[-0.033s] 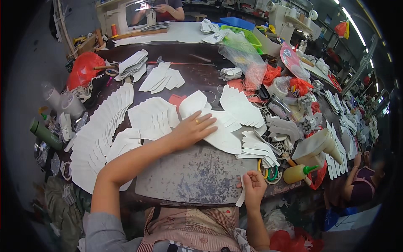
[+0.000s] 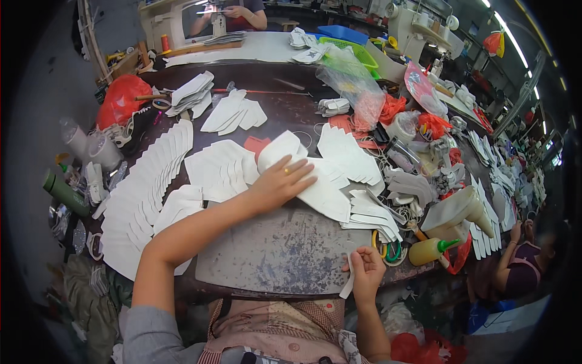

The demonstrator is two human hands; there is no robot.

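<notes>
My left hand (image 2: 282, 184) lies with fingers stretched out on a curved white cut piece (image 2: 324, 199), above the near edge of a pile of similar pieces. At the lower right, my right hand (image 2: 367, 271) pinches a narrow white strip (image 2: 348, 284) between thumb and fingers. Behind my left hand is another white piece (image 2: 282, 145), beside a small red piece (image 2: 255, 144). Fanned white pieces (image 2: 221, 168) lie to the left of that hand, and another overlapping stack (image 2: 348, 155) lies to its right.
A worn grey board (image 2: 267, 255) lies before me. A long fan of white pieces (image 2: 130, 221) curves along the left. A yellowish bottle with a green nozzle (image 2: 426, 251) and a white container (image 2: 451, 215) stand at right. Another person (image 2: 245, 15) works at a sewing machine (image 2: 167, 27).
My left hand and the white piece under it have shifted very slightly to the right. My right hand stays almost in place with the strip.
</notes>
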